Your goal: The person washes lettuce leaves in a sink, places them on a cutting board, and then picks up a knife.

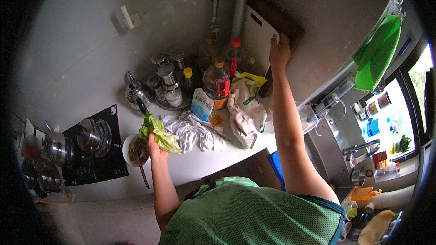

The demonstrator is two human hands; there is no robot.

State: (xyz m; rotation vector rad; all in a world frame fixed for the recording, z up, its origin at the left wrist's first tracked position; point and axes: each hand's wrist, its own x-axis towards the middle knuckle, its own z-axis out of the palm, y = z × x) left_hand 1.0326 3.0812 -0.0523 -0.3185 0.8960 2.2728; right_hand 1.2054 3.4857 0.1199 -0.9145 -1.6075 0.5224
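My left hand [157,148] is closed around a bunch of green lettuce leaves [165,135] above the white counter. Just left of it, a white bowl [126,153] holds brown, noodle-like food, with chopsticks [144,173] sticking out over the counter's front. My right arm stretches to the back corner, where my right hand [281,52] grips the upper right edge of a white cutting board [259,37]. That board leans against the wall in front of a dark brown board [295,31]. A black handle-like piece [141,106] shows behind the lettuce; what it belongs to is unclear.
A crumpled white cloth [201,136], a bag with blue print [201,103], a large oil bottle [216,83] and a cream plastic bag [246,115] crowd the counter. Left are a metal kettle [137,92] and a black cooktop [93,166]; right, a sink [318,151].
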